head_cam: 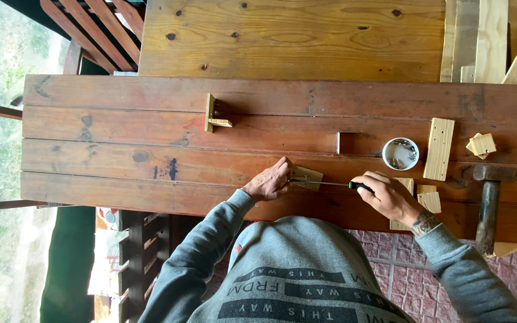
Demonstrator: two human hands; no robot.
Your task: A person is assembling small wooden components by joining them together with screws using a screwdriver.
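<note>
- The fingers of the left hand (pixel 268 181) press down on a small wooden block (pixel 308 177), pinning it flat to the counter (pixel 151 155); the fingertips lie on the block's left edge.
- The fingers of the right hand (pixel 390 196) are curled tight around the dark handle of a screwdriver (pixel 330 183).
- The screwdriver's thin metal shaft runs level from the right hand across to the block, its tip meeting the block just beside the left fingertips.
- The block sits on the near plank of the counter, between the two hands.
- Just beyond the right hand stands a small round white tub (pixel 400 154) with metal bits inside.
- Beside the tub lies a pale wooden slat (pixel 438 148) with small holes, and further small wood offcuts (pixel 481 145) lie near it.
- A hammer (pixel 490 200) lies at the counter's right end, apart from the right hand.
- Farther back, well apart from the hands, stands a small wooden bracket (pixel 213 113).
- Both arms wear grey sleeves.
</note>
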